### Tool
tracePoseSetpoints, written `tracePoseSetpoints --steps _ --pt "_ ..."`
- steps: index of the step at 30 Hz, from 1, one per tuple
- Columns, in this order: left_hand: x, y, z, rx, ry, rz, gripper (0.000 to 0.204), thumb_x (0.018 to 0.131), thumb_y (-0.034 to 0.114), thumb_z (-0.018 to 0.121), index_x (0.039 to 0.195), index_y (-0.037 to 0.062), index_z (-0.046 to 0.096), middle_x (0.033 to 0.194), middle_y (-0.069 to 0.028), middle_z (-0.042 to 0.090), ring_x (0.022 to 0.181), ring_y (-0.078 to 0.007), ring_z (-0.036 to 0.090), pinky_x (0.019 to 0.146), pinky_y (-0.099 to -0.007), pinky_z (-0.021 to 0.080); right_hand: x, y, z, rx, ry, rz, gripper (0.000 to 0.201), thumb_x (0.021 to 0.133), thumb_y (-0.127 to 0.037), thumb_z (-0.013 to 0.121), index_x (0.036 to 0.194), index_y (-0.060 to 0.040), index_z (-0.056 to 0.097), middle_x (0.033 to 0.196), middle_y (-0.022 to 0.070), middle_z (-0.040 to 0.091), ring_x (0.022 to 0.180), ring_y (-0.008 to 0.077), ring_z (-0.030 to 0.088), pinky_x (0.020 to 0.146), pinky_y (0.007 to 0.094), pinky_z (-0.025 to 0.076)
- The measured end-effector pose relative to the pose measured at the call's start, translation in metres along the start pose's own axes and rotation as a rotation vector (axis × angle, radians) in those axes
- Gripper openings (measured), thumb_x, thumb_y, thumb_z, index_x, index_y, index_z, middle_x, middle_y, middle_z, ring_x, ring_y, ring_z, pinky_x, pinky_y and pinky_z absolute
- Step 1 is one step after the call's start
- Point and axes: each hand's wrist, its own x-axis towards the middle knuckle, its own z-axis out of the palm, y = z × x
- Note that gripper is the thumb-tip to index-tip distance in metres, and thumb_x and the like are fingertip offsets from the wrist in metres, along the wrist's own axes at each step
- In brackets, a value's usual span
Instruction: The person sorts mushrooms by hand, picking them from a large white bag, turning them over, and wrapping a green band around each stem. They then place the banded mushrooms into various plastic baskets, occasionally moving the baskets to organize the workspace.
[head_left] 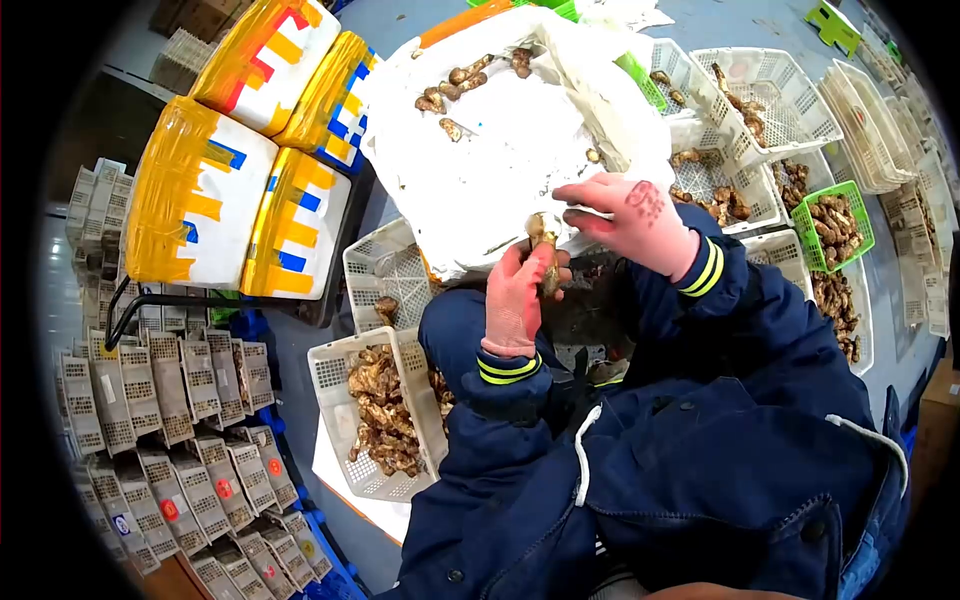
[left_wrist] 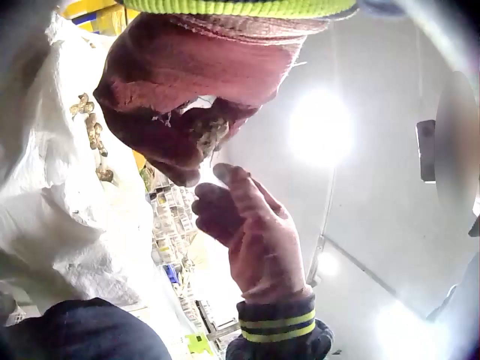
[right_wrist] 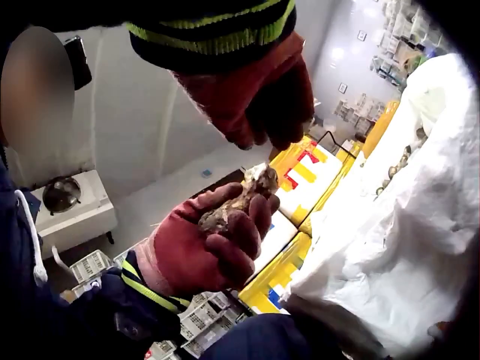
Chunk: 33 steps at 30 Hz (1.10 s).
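Observation:
A brown, dirt-flecked mushroom [head_left: 546, 255] with a pale cap stands in my left hand [head_left: 514, 305], gripped by gloved fingers at the near edge of the white sheet [head_left: 480, 185]. In the right wrist view the mushroom [right_wrist: 244, 201] lies across the left palm, with fingers curled round its stem. My right hand [head_left: 640, 218], in a pink glove with a dark red print on its back, hovers just beyond and to the right of the mushroom, its fingers extended. The left wrist view shows the right thumb and fingertips [left_wrist: 223, 174] close by the mushroom, apart from it.
Several mushrooms [head_left: 465, 78] lie at the sheet's far side. Crates of mushrooms [head_left: 385, 410] stand at the left knee; more crates [head_left: 770, 100] and a green basket [head_left: 835, 225] stand on the right. Taped foam boxes [head_left: 225, 200] are stacked at left, near racked white crates [head_left: 180, 380].

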Motion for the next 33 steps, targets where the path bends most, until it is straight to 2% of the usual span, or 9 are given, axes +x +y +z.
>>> tracePoseSetpoints --steps 3,13,16,18,20,23,27,28,33 --pt "-0.001 0.000 0.000 0.090 -0.013 0.039 0.033 0.087 0.025 0.055 0.107 -0.0017 0.054 0.087 -0.0094 0.063 0.070 -0.0133 0.059 0.056 -0.0232 0.044 0.009 -0.009 0.003 -0.263 -0.148 -0.243 0.041 0.073 -0.018 0.065 0.113 -0.0132 0.055 0.095 0.0037 0.062 0.081 0.0233 0.061 0.069 0.0335 0.049" --pt "-0.002 -0.002 -0.002 0.118 -0.073 -0.014 0.033 0.088 0.026 0.054 0.106 -0.0012 0.055 0.085 -0.0086 0.064 0.067 -0.0129 0.059 0.055 -0.0228 0.044 0.017 -0.011 0.002 -0.502 -0.223 -0.378 0.027 0.073 -0.023 0.061 0.098 -0.0130 0.058 0.078 0.0038 0.057 0.073 0.0217 0.061 0.063 0.0342 0.048" --pt "-0.003 0.001 0.002 0.124 -0.073 -0.019 0.034 0.089 0.027 0.052 0.108 -0.0012 0.055 0.087 -0.0095 0.064 0.068 -0.0126 0.059 0.055 -0.0227 0.044 0.021 -0.010 0.000 -0.461 -0.341 -0.241 0.018 0.073 -0.017 0.061 0.090 -0.0119 0.062 0.072 0.0061 0.057 0.069 0.0220 0.061 0.061 0.0337 0.048" --pt "-0.002 -0.001 -0.001 0.020 -0.094 -0.009 0.035 0.089 0.027 0.052 0.110 -0.0011 0.054 0.090 -0.0105 0.064 0.069 -0.0122 0.058 0.056 -0.0226 0.044 0.015 0.001 0.010 -0.065 0.097 -0.201 0.017 0.072 -0.012 0.060 0.088 -0.0108 0.065 0.073 0.0081 0.059 0.066 0.0225 0.061 0.060 0.0305 0.049" --pt "-0.003 0.002 -0.001 0.006 -0.113 -0.001 0.037 0.090 0.027 0.052 0.113 -0.0011 0.053 0.091 -0.0111 0.064 0.070 -0.0124 0.058 0.056 -0.0227 0.045 0.010 0.007 0.006 0.118 0.070 -0.084 0.018 0.078 -0.009 0.058 0.095 -0.0066 0.064 0.079 0.0067 0.063 0.068 0.0175 0.061 0.065 0.0263 0.049" --pt "-0.003 0.002 -0.002 -0.056 -0.133 -0.007 0.039 0.091 0.029 0.052 0.116 -0.0009 0.051 0.096 -0.0120 0.063 0.073 -0.0137 0.059 0.058 -0.0233 0.045 0.012 0.013 0.001 0.922 0.122 0.440 0.021 0.086 -0.020 0.055 0.094 -0.0015 0.062 0.074 0.0009 0.062 0.067 0.0080 0.056 0.061 0.0220 0.044" --pt "0.000 -0.003 -0.006 -0.185 -0.133 0.032 0.040 0.092 0.026 0.050 0.123 0.0004 0.045 0.107 -0.0142 0.059 0.086 -0.0192 0.060 0.067 -0.0274 0.048 -0.002 0.011 -0.017 0.184 -0.061 0.343 0.020 0.077 -0.010 0.057 0.096 -0.0059 0.063 0.076 0.0091 0.063 0.068 0.0149 0.060 0.066 0.0271 0.047" --pt "0.001 -0.005 -0.005 -0.186 -0.136 0.033 0.040 0.092 0.026 0.050 0.123 0.0004 0.045 0.107 -0.0142 0.059 0.086 -0.0192 0.060 0.067 -0.0274 0.048 -0.008 0.021 -0.010 -0.020 0.090 0.036 0.027 0.076 -0.008 0.055 0.103 -0.0063 0.062 0.086 0.0109 0.064 0.076 0.0196 0.062 0.072 0.0298 0.048" --pt "0.010 -0.022 0.009 -0.442 -0.164 0.193 0.043 0.095 0.028 0.046 0.129 0.0034 0.039 0.123 -0.0127 0.049 0.106 -0.0225 0.052 0.090 -0.0346 0.043 -0.021 -0.002 0.007 0.825 -0.160 0.473 0.051 0.081 -0.014 0.056 0.130 -0.0063 0.043 0.102 0.0101 0.063 0.090 0.0149 0.059 0.081 0.0292 0.046"
